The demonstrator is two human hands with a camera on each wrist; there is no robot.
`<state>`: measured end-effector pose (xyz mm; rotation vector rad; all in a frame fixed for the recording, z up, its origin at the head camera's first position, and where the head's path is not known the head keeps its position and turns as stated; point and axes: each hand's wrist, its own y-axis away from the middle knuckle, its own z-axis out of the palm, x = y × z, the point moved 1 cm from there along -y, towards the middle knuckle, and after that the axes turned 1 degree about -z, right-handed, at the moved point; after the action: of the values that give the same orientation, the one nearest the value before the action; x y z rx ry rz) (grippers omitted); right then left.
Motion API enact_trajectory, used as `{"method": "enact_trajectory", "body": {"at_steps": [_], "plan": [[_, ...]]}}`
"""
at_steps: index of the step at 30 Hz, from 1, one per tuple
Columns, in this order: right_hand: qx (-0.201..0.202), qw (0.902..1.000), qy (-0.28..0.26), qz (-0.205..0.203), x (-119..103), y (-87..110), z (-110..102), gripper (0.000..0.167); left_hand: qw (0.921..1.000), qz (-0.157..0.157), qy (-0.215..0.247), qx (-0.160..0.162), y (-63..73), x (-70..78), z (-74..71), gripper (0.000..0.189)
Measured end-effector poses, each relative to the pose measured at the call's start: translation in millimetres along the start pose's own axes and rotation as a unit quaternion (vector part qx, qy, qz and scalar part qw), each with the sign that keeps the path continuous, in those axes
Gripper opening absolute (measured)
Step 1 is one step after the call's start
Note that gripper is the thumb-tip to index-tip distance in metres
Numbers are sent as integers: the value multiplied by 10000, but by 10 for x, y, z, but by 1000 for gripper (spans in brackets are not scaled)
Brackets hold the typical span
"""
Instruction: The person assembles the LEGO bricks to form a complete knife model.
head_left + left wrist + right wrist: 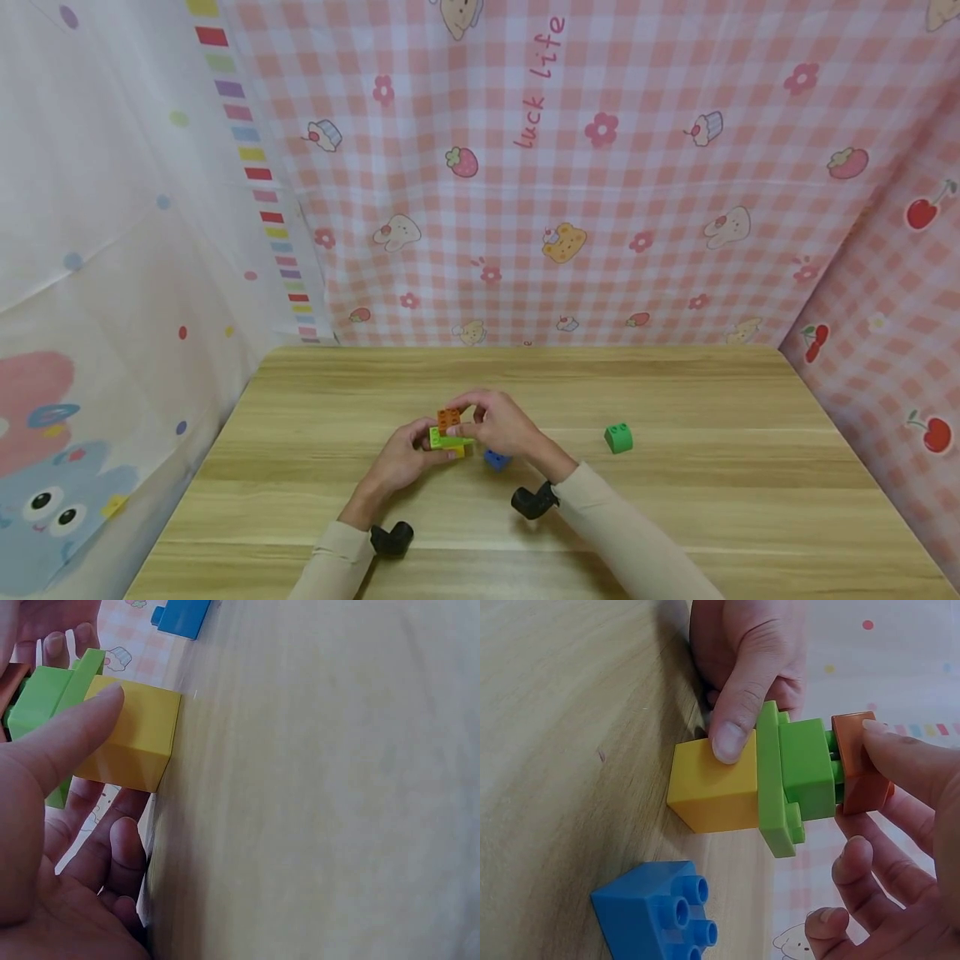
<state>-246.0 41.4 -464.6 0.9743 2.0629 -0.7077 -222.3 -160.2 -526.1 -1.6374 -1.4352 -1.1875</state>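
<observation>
My left hand (401,457) grips a yellow brick (712,784) at the table, thumb on one side and fingers on the other. On top of the yellow brick lies a flat light-green plate (770,787), and a green brick (808,769) stands on the plate. My right hand (506,423) pinches an orange-brown brick (859,765) between thumb and fingers over the green brick's studs. Part of those studs shows in the gap between the two bricks. Close beside the stack, a blue brick (641,911) rests on the table.
To the right on the wooden table (720,500) sits a green brick with a curved side (618,439). Black devices are worn at both wrists. A pink checked cloth (525,208) hangs behind the table's far edge, with more cloth at either side.
</observation>
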Motion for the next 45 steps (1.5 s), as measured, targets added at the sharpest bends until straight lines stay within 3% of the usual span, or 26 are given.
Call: {"method": "enact_trajectory", "body": {"at_steps": [19, 32, 38, 45], "plan": [[-134, 9997, 167, -67, -13, -10, 7, 26, 9999, 136, -68, -10, 4, -5, -2, 31], [-110, 9996, 211, -158, 37, -21, 9, 25, 10000, 13, 14, -57, 6, 17, 2, 32], [-145, 9982, 482, -330, 35, -3, 30, 27, 10000, -8, -18, -17, 14, 14, -1, 34], [-464, 9950, 830, -304, -7, -29, -3, 28, 10000, 32, -64, -35, 8, 9, -6, 33]]}}
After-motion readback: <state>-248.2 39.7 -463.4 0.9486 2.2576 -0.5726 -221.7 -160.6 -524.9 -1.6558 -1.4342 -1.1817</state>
